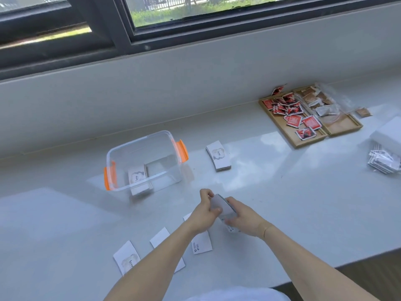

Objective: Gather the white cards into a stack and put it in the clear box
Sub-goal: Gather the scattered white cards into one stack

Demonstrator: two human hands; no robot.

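Observation:
Both hands hold a small stack of white cards (221,204) on edge above the counter, my left hand (205,213) on its left side and my right hand (240,218) on its right. Loose white cards lie under and near my arms: one at the left (127,258), one beside it (160,236), one below my left wrist (201,244). The clear box (121,149) with orange latches stands to the upper left and holds a stack of cards (137,178). Another card stack (218,155) lies right of the box.
Two wooden trays (293,141) with red and brown packets sit at the back right. A pile of printed packets (384,162) and a white block (388,132) lie at the right edge. The counter's front edge runs diagonally at the lower right.

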